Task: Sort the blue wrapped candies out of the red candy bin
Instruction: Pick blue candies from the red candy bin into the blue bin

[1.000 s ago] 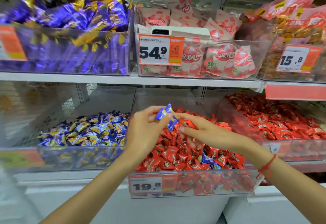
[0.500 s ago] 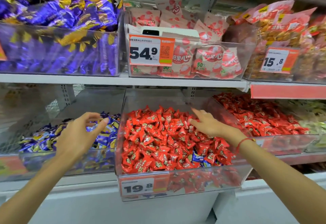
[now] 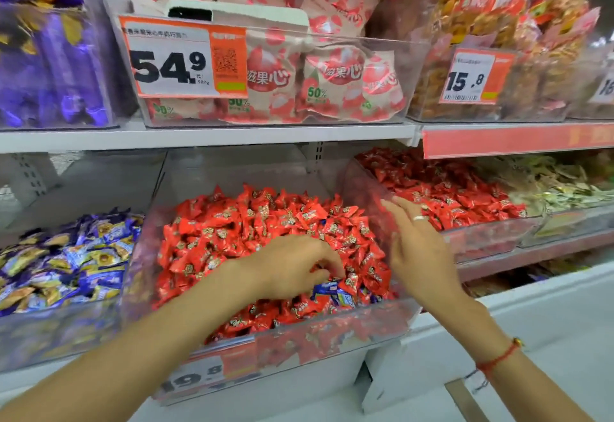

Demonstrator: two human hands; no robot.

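Clearly the white metal shop shelf [image 3: 206, 137] carries everything, with clear plastic bins set in rows so the sweets stay sorted by kind. At the centre of the lower row stands the clear plastic bin of red wrapped candies [image 3: 332, 335], and just beside it on the left is the clear plastic bin of blue and yellow wrapped candies [image 3: 66, 262], I think the proper home for the strays. On the upper row, a bin holds pink and white bags [image 3: 332, 79] printed with "50%" and Chinese characters. Its orange and white price label [image 3: 184, 57] reads 54.9, the label [image 3: 473, 76] to the right reads 15.8, and the label [image 3: 202, 376] on the red bin seems to read 19.8, though it is blurred.

The left hand [image 3: 292, 268] reaches into the front of the red bin, fingers curled down at a few blue wrapped candies [image 3: 332, 290] lying among the red ones near the front wall; I cannot tell if it pinches one already. The right hand [image 3: 418, 248] hovers over the bin's right side with fingers straight and spread, holding nothing.
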